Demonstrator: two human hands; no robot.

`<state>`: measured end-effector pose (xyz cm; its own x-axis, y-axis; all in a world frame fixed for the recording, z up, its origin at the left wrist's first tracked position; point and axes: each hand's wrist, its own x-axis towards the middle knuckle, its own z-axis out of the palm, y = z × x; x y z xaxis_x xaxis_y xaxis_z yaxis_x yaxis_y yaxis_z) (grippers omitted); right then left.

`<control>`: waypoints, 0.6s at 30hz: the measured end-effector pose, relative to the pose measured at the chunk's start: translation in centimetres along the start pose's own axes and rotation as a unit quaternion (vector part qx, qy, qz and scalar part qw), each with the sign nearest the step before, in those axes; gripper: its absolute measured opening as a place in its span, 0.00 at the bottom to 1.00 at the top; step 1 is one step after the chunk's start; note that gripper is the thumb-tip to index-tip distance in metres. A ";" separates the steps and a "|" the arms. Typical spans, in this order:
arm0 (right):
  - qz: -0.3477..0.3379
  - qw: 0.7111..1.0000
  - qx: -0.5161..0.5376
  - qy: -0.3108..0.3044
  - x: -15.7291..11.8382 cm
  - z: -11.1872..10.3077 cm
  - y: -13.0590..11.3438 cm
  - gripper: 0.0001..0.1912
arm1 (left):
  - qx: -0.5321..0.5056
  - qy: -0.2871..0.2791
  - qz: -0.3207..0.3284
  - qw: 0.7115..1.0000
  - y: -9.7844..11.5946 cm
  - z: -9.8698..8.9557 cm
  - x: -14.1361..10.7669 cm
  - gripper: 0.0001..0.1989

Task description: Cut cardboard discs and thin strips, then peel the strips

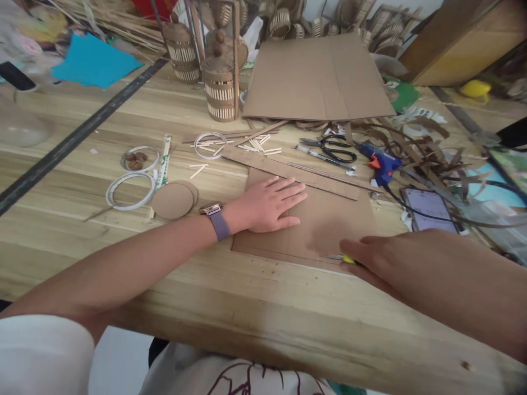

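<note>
My left hand (pixel 274 206) lies flat with fingers spread on a brown cardboard sheet (pixel 263 241), pressing it to the wooden table. A drawn or scored line runs along the sheet's near edge. My right hand (pixel 382 258) is closed around a yellow utility knife (pixel 349 259), most of which the fingers hide. Its thin blade rests at or just above the near edge of the cardboard; I cannot tell which. Beyond my left fingertips a narrow cardboard strip (pixel 288 173) lies across the sheet's far part.
Black-handled scissors (pixel 337 147), a blue glue gun (pixel 382 162) and a phone (pixel 428 209) lie to the right. Tape rolls (pixel 130 206) and cardboard discs (pixel 173 200) are at left. A large cardboard panel (pixel 317 77) and stick-and-cardboard lanterns (pixel 219 90) stand behind.
</note>
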<state>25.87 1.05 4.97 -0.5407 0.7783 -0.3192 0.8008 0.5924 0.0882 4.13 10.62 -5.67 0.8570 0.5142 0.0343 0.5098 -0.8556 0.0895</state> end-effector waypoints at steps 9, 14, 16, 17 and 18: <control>-0.072 0.995 -0.061 -0.035 6.9 0.6 -7.1 0.11 | -0.013 0.017 -0.003 1.000 0.0 0.2 0.2 0.33; -0.081 0.990 -0.099 -0.051 8.1 0.4 -8.1 0.09 | -0.025 0.018 -0.004 1.000 -0.1 0.1 0.3 0.30; -0.086 0.989 -0.108 -0.046 8.3 0.4 -8.3 0.09 | -0.031 0.023 -0.001 0.999 -0.2 0.1 0.4 0.30; -0.088 0.989 -0.110 -0.040 8.4 0.4 -8.4 0.10 | -0.032 0.026 0.001 0.999 -0.2 0.1 0.4 0.30; -0.090 0.989 -0.113 -0.034 8.4 0.3 -8.4 0.10 | -0.033 0.029 0.004 0.999 -0.2 0.1 0.3 0.30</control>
<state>14.66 2.50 1.23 -0.6442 0.6452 -0.4107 0.6115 0.7571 0.2300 4.31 11.00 -5.81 0.8537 0.5123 0.0933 0.4958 -0.8545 0.1549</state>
